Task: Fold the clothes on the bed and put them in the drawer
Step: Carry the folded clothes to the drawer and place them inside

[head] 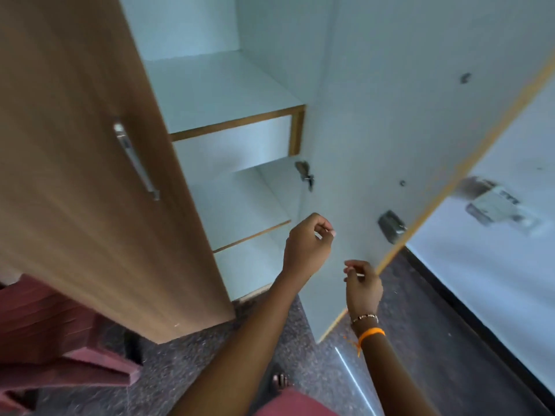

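I face an open wardrobe with bare white shelves [240, 202]. Under the upper shelf sits a white panel with a wood-trimmed edge [234, 139] that looks like a drawer front. My left hand [307, 247] hovers in front of the lower shelf, fingers curled, holding nothing. My right hand [363, 285], with bracelets at the wrist, is just before the white inner face of the open right door [390, 130], close to its wooden edge, fingers curled and holding nothing. No clothes or bed are in view.
The wood-coloured left door [90, 175] with a metal handle [135, 160] swings out on the left. A maroon plastic chair [45, 340] stands at lower left on the speckled floor [240, 340]. A white wall with a socket [495, 205] is at the right.
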